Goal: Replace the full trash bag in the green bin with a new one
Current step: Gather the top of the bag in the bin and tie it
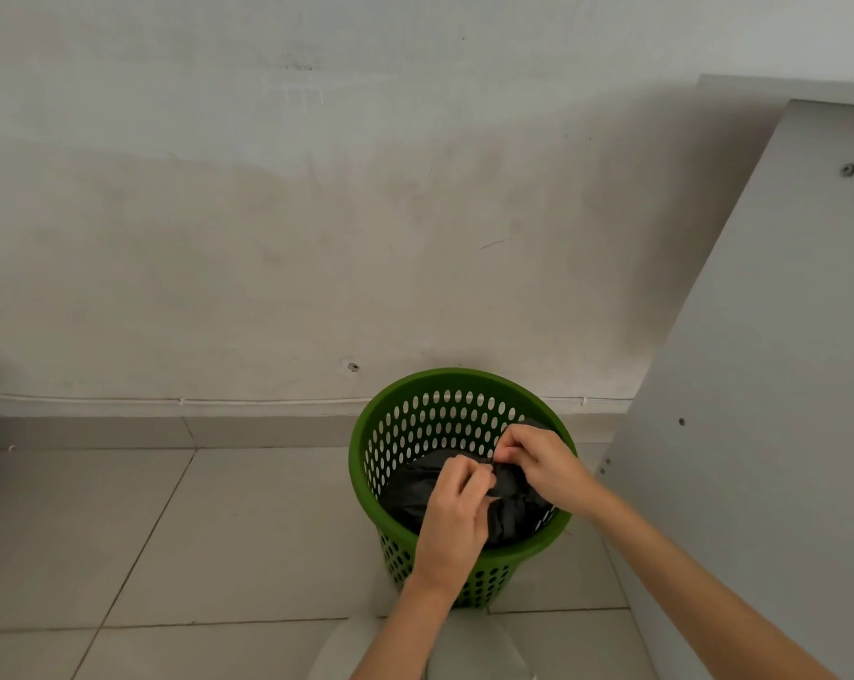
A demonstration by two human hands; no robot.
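- Upright on tiled floor against wall: green bin (366,463), mouth facing up.
- Inside bin: black bag (415,488), crumpled low.
- Pinching gathered bag top above bin's middle: left hand (456,507) and right hand (537,463), fingers curled.

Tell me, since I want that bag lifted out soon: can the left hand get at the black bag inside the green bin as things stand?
Probably yes. The left hand is already over the open green bin, its fingers pinching the gathered black bag beside the right hand. Nothing covers the opening.
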